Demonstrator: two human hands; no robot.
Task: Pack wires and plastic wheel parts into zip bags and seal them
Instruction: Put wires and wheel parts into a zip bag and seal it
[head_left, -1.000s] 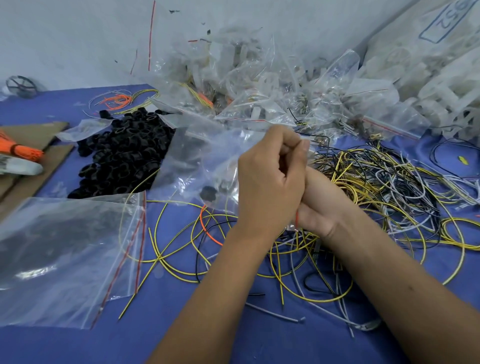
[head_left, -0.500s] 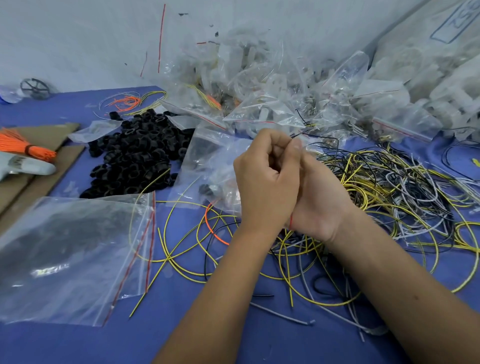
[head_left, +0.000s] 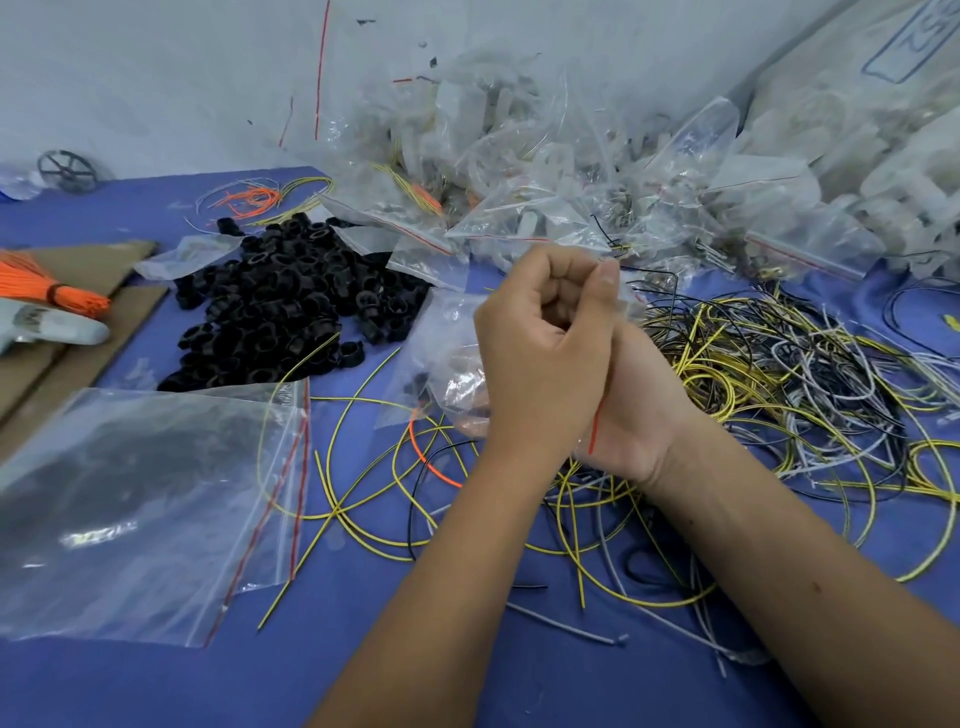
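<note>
My left hand (head_left: 540, 353) and my right hand (head_left: 644, 410) are pressed together above the blue table, both gripping a small clear zip bag (head_left: 441, 358) along its red-striped top edge. The bag hangs to the left of my hands and holds a few dark parts. A heap of black plastic wheel parts (head_left: 280, 301) lies at the left behind it. Loose yellow, black and grey wires (head_left: 769, 384) spread over the table to the right and under my forearms.
A stack of empty zip bags (head_left: 140, 499) lies at the near left. Filled bags (head_left: 519, 197) pile up against the wall at the back. An orange wire bundle (head_left: 47, 291) rests on cardboard at the far left, near a spoked wheel (head_left: 67, 171).
My hands have closed tighter together on the bag's top edge, and the bag has been drawn in and crumpled against my left hand.
</note>
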